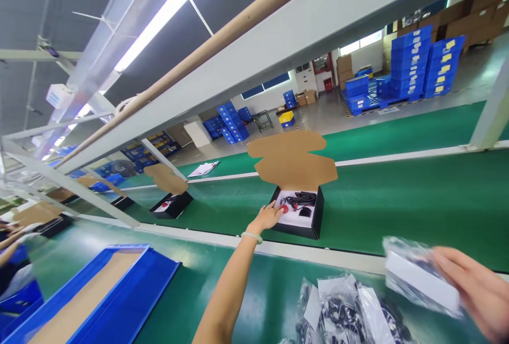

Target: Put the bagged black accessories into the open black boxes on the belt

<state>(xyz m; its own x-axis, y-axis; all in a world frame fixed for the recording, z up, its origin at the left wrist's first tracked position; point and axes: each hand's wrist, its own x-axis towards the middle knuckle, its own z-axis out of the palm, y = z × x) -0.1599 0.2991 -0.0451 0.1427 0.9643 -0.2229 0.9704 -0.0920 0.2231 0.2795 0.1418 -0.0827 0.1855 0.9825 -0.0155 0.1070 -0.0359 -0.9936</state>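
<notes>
My left hand (267, 218) reaches over the left rim of a black box (318, 214) with its brown cardboard lid (294, 158) standing up. Its fingers are stretched out and spread, close to a red round item (284, 209) inside. Black cables (302, 199) and a small black piece (305, 212) lie on the box's white insert. In my right hand (473, 280) is a clear plastic bag (421, 275) with a white label strip, held above the bench. Below it, several similar bags (345, 312) with dark cables and white strips lie in a pile.
The black box stands on a green conveyor belt (397, 201), with another open box (170, 206) farther left. A blue tray (119, 296) with a brown base lies on the near bench. White papers (203, 168) rest beyond the belt. At far left, another person's arm (10, 248) shows.
</notes>
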